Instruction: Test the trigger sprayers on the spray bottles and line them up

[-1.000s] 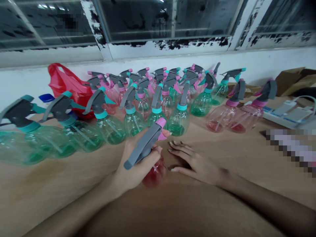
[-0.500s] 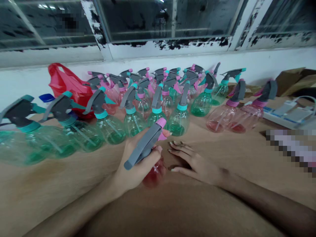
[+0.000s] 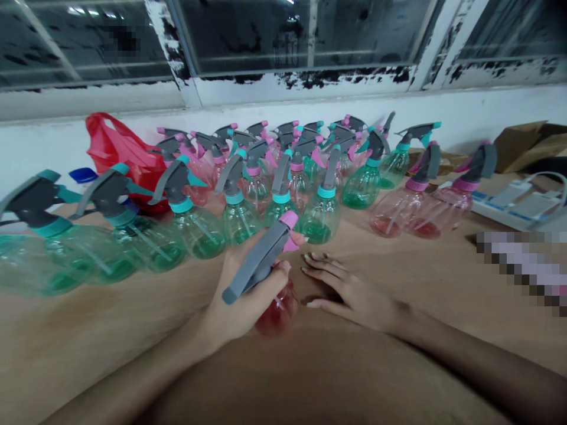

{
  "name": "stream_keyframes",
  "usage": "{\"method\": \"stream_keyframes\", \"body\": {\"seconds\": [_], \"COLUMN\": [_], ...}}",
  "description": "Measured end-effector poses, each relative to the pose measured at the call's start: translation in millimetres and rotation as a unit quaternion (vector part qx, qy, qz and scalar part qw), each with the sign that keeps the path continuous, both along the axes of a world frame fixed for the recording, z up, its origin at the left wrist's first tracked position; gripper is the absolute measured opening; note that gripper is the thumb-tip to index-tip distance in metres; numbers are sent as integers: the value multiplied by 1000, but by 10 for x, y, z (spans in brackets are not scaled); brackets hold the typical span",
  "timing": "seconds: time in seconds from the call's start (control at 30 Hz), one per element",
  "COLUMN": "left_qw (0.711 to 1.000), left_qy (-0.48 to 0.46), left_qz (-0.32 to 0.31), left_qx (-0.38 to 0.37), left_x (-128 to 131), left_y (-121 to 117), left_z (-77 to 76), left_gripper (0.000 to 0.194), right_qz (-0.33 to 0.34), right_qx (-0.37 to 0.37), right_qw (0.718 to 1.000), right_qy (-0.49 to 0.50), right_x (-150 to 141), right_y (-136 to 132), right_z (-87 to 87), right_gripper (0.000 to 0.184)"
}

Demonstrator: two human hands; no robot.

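My left hand (image 3: pixel 245 295) is closed around the neck of a pink spray bottle (image 3: pixel 277 313) holding red liquid. Its grey head with a pink nozzle points away to the upper right, and the fingers hide the collar. To the right, my right hand (image 3: pixel 343 289) lies palm down on the wooden table (image 3: pixel 376 378), fingers stretched out and holding nothing. Just beyond the hands stand green spray bottles, among them one with a turquoise collar (image 3: pixel 319 221) and another to its left (image 3: pixel 241 218).
Several more pink and green spray bottles crowd the table's back by the wall. At left rear sits a red plastic bag (image 3: pixel 119 153). On the right are two pink bottles (image 3: pixel 394 212), a white power strip (image 3: pixel 509 206) and brown paper (image 3: pixel 527 144).
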State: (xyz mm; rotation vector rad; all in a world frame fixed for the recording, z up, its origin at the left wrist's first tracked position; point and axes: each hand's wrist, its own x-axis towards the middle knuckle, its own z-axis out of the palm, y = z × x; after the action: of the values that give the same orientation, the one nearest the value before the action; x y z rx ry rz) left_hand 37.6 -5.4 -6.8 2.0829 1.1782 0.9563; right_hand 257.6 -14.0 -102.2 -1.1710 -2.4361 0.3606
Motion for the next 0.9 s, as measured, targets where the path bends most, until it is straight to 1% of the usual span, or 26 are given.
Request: {"method": "stream_keyframes", "body": {"seconds": [0.23, 0.4, 0.6, 0.9], "left_qw": [1000, 1000, 1000, 1000], "left_qy": [-6, -10, -1, 16], "left_qz": [-4, 3, 8, 13], "left_qx": [11, 2, 15, 0], "left_x": [-9, -8, 4, -13], "left_y": [2, 0, -9, -7], "left_z": [1, -1, 13, -3], "left_gripper": [13, 11, 12, 13], "right_qz": [2, 0, -1, 0], "right_qx": [13, 7, 8, 1], "right_qw": [1000, 1000, 1000, 1000], "right_qy": [8, -1, 8, -11], "right_x": [4, 1, -3, -4], "right_y": [2, 5, 2, 6], "right_z": [-18, -12, -11, 1], "right_gripper": [58, 60, 58, 60]}}
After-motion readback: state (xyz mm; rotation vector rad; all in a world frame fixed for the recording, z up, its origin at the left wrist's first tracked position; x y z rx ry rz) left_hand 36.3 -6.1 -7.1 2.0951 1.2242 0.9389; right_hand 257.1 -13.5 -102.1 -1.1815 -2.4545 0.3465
